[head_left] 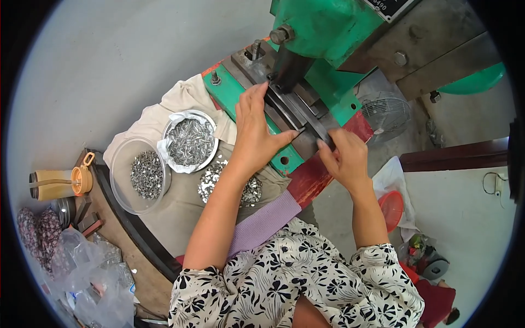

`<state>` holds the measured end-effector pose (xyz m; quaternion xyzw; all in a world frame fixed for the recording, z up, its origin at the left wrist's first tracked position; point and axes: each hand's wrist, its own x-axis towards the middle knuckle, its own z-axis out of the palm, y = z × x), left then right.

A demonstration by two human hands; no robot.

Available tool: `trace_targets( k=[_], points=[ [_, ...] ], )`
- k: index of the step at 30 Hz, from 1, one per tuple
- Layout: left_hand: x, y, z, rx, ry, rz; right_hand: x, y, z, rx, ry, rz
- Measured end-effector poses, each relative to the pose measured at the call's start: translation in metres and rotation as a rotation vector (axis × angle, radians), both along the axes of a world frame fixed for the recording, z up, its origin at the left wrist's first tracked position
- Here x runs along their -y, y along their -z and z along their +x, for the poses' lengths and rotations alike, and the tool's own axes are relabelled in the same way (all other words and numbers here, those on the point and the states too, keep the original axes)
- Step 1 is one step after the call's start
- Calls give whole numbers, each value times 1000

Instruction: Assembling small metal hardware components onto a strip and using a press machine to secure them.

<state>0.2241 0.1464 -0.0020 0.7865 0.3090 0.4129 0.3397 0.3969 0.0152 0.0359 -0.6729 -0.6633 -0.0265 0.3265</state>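
Observation:
A green press (328, 27) stands ahead of me, its dark ram (291, 68) over a steel die block (281, 116) on a green base (225, 90). My left hand (252, 130) rests against the block's near left side with fingers and thumb spread apart; its fingertips touch the far part and its thumb the near end. Along the block lies a narrow dark metal bar (313, 121). Thumb and fingers of my right hand (348, 158) pinch the near end of this bar. Whatever sits under the ram is too small to make out.
Left of the press, a lined metal bowl (212, 159) holds slim silver pieces. A clear plastic tub (121, 188) holds small grey parts, and shiny scraps (250, 192) lie on the cloth. Farther left are a bottle (54, 183) and plastic bags (90, 273); a fan (385, 116) stands right.

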Motion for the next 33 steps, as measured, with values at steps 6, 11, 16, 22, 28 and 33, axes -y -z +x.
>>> trace_targets(
  k=[6,11,16,22,28,33],
  points=[
    [61,-12,-30,381,85,-516,86,-11,0,61,17,107],
    [70,-37,-80,351,564,-1143,65,-20,-26,-81,-313,-51],
    [57,-53,-147,312,111,-842,-14,-20,-83,-658,-499,-207],
    [32,-85,-224,187,-251,-404,-105,-36,-183,-1266,-638,-272],
    [27,-77,-256,17,-527,-202,-105,-36,-191,-774,-631,-13],
    [54,-73,-247,302,-304,-697,-23,-4,-117,-1088,-384,-325]
  ],
)
